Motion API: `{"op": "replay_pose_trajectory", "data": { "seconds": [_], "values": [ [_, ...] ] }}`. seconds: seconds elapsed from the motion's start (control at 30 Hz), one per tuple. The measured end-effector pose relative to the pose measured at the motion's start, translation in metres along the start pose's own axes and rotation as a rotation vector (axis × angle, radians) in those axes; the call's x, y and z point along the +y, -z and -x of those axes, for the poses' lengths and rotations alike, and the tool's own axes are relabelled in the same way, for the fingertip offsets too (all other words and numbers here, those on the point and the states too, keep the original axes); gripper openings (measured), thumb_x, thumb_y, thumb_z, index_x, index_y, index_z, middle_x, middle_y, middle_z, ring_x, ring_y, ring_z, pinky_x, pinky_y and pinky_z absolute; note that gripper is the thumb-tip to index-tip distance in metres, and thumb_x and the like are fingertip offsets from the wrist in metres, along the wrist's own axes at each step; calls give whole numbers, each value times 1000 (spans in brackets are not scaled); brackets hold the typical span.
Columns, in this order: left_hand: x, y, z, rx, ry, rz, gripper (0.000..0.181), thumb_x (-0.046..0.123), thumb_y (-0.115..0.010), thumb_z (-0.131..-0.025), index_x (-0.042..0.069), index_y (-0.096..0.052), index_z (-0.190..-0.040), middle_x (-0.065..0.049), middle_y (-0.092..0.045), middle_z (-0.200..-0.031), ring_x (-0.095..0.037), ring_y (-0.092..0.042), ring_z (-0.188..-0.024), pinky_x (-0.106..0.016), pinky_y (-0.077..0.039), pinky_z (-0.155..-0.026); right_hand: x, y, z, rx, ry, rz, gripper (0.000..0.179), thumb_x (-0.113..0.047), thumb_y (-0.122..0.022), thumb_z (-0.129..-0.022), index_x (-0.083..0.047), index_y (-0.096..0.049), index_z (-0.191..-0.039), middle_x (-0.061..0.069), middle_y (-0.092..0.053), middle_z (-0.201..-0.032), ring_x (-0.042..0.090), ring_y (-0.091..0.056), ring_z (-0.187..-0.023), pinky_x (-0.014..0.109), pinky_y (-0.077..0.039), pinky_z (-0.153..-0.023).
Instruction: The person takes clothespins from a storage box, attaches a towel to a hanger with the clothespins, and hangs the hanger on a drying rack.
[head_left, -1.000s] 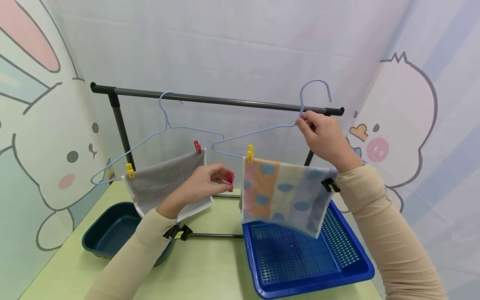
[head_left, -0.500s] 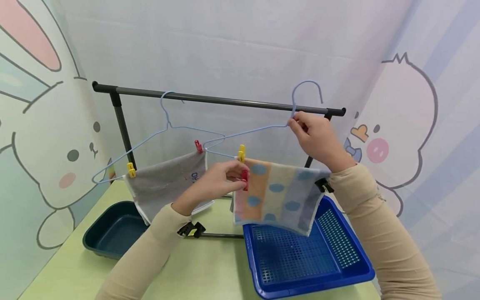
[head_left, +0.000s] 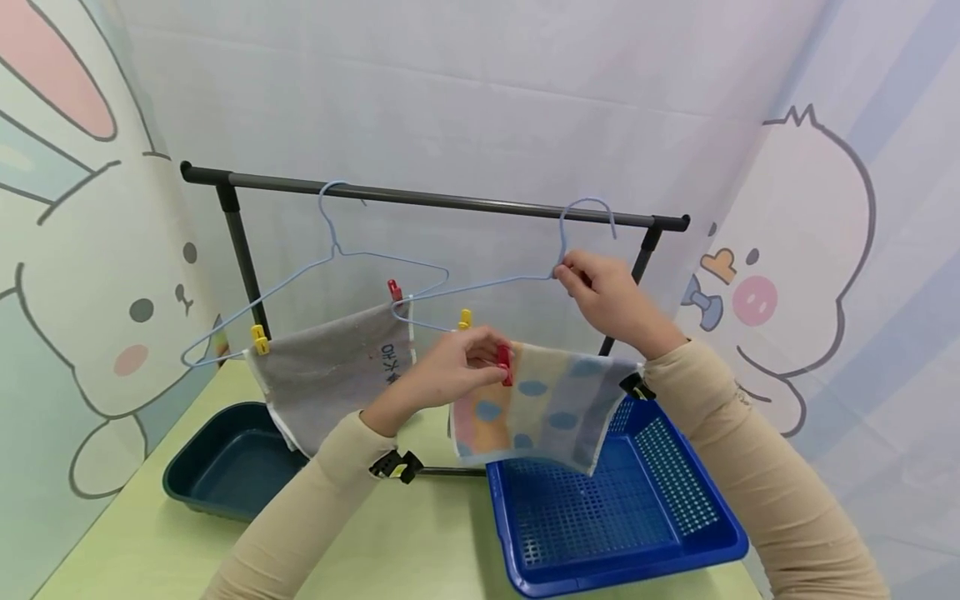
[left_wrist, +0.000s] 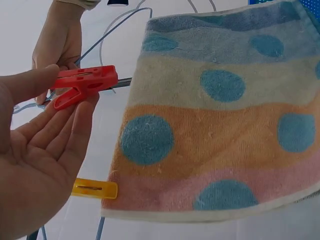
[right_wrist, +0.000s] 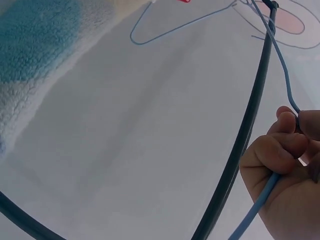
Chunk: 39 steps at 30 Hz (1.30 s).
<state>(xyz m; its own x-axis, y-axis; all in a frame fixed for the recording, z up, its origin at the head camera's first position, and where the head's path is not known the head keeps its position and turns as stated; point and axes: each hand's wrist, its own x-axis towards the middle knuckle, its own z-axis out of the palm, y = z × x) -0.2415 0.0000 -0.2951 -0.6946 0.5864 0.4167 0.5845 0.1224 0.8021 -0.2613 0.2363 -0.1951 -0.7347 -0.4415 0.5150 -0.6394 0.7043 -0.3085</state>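
In the head view my right hand [head_left: 611,300] pinches a blue wire hanger [head_left: 588,199] at its neck, the hook overlapping the rod. From the hanger's lower wire hangs a striped towel [head_left: 558,400] with blue dots, gripped near its left corner by a yellow clothespin [left_wrist: 97,189]. My left hand [head_left: 457,362] pinches a red clothespin [head_left: 506,365] between thumb and fingers, in front of the towel's upper edge. In the left wrist view this red clothespin lies just beside that edge. The right wrist view shows my curled fingers [right_wrist: 280,150] around the blue wire.
A dark rod [head_left: 450,200] on a rack spans the back. Another blue hanger [head_left: 386,260] hangs from it at left, carrying a grey towel [head_left: 337,367] with a yellow and a red clothespin. Below are a dark green basin [head_left: 232,454] and a blue mesh basket [head_left: 517,575] on the table.
My right hand has moved left and down with the hanger and dotted towel, the hook now lower against the rod. My left hand has carried the red clothespin right, over the towel.
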Motion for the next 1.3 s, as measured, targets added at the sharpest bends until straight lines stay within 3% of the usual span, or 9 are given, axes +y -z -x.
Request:
{"op": "replay_pose_trajectory", "data": {
  "seconds": [0.27, 0.5, 0.7, 0.93, 1.1, 1.3],
  "values": [
    [-8, -6, -2, 3, -39, -27, 31, 13, -65, -91, -3, -59, -117, -7, -66, -101, -15, -63, -92, -27, -50, -79, -1, -10, 4, -51, 6, -64, 21, -22, -46, -101, -8, -62, -96, 7, -50, -71, 21, -41, -56, 32, -36, -51],
    [-12, -11, -7, 23, 6, 14, 36, 12, -64, -91, 0, -56, -124, -11, -64, -108, -17, -62, -98, -28, -49, -82, -3, -17, 9, -102, -43, -99, 21, -23, -45, -101, -10, -61, -99, 5, -52, -77, 21, -42, -59, 34, -37, -55],
    [-11, -17, -10, 68, 8, 19, 29, 9, -67, -88, 0, -61, -116, -10, -65, -104, -17, -63, -94, -28, -50, -80, -4, -21, 13, -123, -59, -134, 20, -23, -45, -101, -11, -61, -99, 5, -52, -76, 22, -40, -56, 33, -36, -53],
    [-9, -29, -15, 39, -6, 8, 27, 8, -67, -88, 1, -63, -114, -10, -67, -104, -16, -64, -95, -27, -50, -80, -6, -27, 17, -134, -65, -149, 20, -20, -45, -101, -9, -62, -98, 7, -54, -78, 21, -42, -60, 32, -36, -54],
    [2, -34, -15, 30, 8, -16, 25, 3, -65, -88, -2, -63, -112, -12, -67, -102, -22, -64, -96, -28, -51, -79, -10, -32, 19, -162, -85, -163, 19, -18, -46, -101, -8, -62, -98, 5, -53, -77, 21, -42, -61, 32, -37, -55],
    [-6, -39, -19, 46, 26, 36, 20, 6, -68, -87, 2, -66, -107, -10, -69, -100, -18, -66, -94, -26, -52, -76, -10, -36, 21, -176, -97, -195, 19, -19, -46, -101, -9, -62, -99, 5, -53, -77, 21, -42, -60, 31, -36, -54]
  ]
}}
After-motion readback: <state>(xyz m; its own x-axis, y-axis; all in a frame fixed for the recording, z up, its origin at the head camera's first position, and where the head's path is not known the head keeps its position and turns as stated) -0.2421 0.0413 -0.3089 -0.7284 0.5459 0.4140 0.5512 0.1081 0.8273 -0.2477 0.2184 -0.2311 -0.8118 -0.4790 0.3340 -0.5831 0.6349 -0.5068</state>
